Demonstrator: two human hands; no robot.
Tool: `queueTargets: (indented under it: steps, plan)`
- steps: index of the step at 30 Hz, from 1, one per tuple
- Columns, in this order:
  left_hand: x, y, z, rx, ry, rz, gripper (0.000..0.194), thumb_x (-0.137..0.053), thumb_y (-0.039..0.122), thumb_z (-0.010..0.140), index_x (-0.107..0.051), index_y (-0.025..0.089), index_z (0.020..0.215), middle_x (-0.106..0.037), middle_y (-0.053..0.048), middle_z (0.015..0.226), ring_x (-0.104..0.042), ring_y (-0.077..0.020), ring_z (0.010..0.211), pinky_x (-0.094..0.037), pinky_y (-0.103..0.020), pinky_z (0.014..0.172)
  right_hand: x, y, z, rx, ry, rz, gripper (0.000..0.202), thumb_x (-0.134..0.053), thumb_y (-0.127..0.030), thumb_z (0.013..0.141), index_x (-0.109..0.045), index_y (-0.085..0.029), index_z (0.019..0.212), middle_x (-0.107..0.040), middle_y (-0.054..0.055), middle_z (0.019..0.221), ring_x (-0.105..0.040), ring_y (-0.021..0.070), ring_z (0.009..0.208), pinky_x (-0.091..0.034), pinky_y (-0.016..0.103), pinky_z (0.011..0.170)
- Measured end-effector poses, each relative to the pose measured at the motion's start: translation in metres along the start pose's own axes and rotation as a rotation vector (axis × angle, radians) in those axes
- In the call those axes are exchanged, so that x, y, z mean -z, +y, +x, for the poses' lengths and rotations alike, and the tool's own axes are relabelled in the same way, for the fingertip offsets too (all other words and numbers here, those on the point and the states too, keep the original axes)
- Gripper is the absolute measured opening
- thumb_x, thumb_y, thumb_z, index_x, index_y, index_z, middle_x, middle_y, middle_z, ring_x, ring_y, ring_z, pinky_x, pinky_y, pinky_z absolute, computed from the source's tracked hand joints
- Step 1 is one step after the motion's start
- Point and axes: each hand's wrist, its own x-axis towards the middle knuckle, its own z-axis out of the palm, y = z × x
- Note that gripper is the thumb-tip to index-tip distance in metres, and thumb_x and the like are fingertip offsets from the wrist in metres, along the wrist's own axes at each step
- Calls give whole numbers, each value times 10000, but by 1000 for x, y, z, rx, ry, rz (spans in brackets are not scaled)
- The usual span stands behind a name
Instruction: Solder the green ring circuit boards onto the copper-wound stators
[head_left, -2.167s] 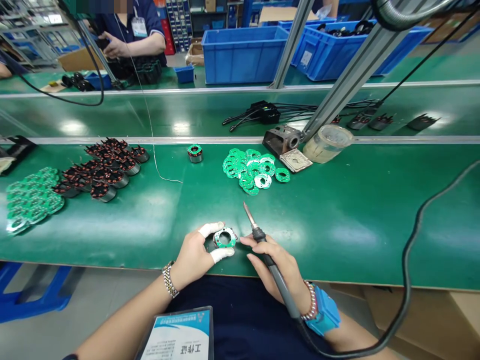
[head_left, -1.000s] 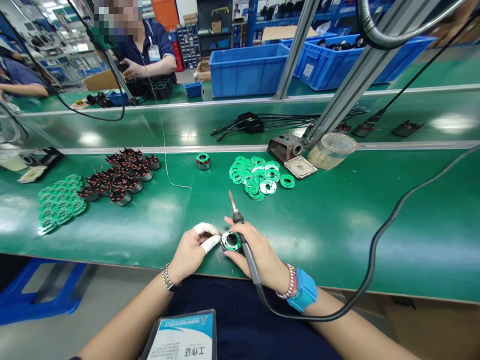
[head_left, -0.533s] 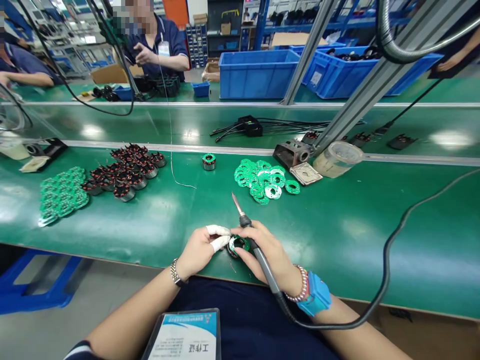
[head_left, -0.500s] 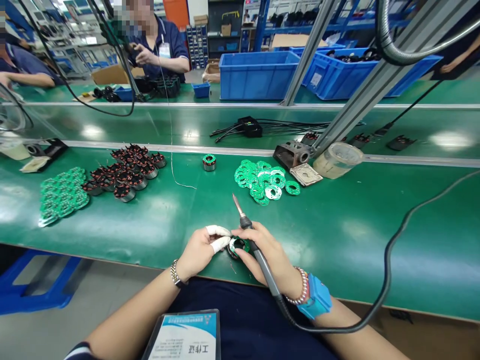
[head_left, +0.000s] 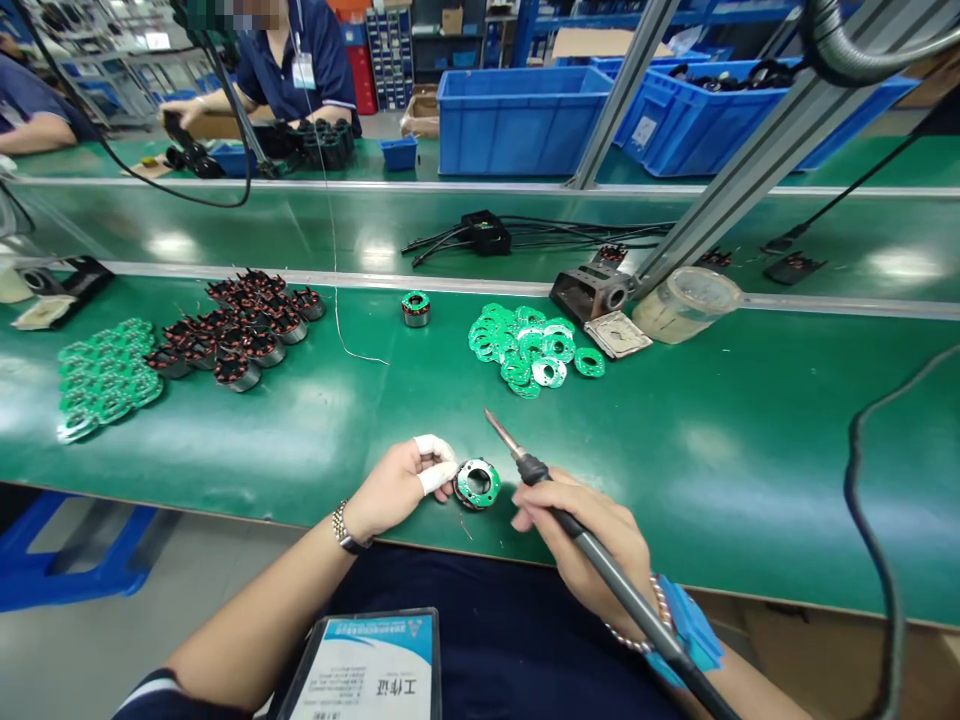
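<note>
The board-topped stator (head_left: 491, 494), round with no long axis, sits near the front edge of the green bench (head_left: 750, 470). The left hand (head_left: 396, 487) is nearer: 2 white-covered fingertips draw close together at the stator's 10 o'clock rim; what they pinch cannot be told. At 4 o'clock, clear of it, the right hand (head_left: 596, 530) grips the soldering iron (head_left: 616, 582), tip aimed between 10 and 11. Loose ring boards (head_left: 491, 330) lie toward 1.
</note>
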Motion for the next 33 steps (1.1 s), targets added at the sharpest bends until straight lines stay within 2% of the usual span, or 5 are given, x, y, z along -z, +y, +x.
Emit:
queueTargets:
  steps: [3, 7, 10, 24, 33]
  plan:
    - [0, 0, 0, 7, 7, 4, 122, -589, 237, 727, -523, 145, 681, -549, 22, 574, -540, -92, 529, -449, -223, 550, 13, -3, -1, 55, -23, -35, 258, -545, -102, 786, -580, -188, 1027, -599, 17, 643, -570, 146, 567, -491, 288, 557]
    - [-1, 1, 0, 20, 9, -2, 137, -599, 250, 725, -521, 146, 680, -551, 23, 563, -542, -93, 524, -453, -226, 549, 21, -6, -2, -9, -42, 26, 240, -525, -60, 767, -616, -176, 955, -606, 36, 671, -559, 146, 590, -480, 286, 547]
    - [-1, 2, 0, 23, 6, -3, 143, -601, 259, 725, -524, 146, 683, -555, 22, 565, -545, -95, 529, -454, -227, 552, 20, -6, -3, -62, -82, 64, 227, -526, -49, 759, -629, -169, 921, -615, 37, 666, -549, 139, 578, -471, 280, 537]
    - [-1, 1, 1, 26, -1, 1, 120, -581, 238, 734, -516, 148, 692, -547, 26, 563, -546, -89, 527, -455, -223, 541, 16, -6, 1, -102, -117, 71, 201, -523, -92, 781, -638, -178, 922, -621, 40, 651, -551, 141, 558, -469, 281, 514]
    - [-1, 2, 0, 30, -4, 18, 113, -570, 224, 741, -506, 148, 690, -547, 25, 564, -549, -92, 533, -453, -223, 542, 19, -6, 3, -72, -113, 81, 225, -525, -68, 769, -633, -181, 930, -589, 35, 639, -534, 139, 558, -462, 282, 508]
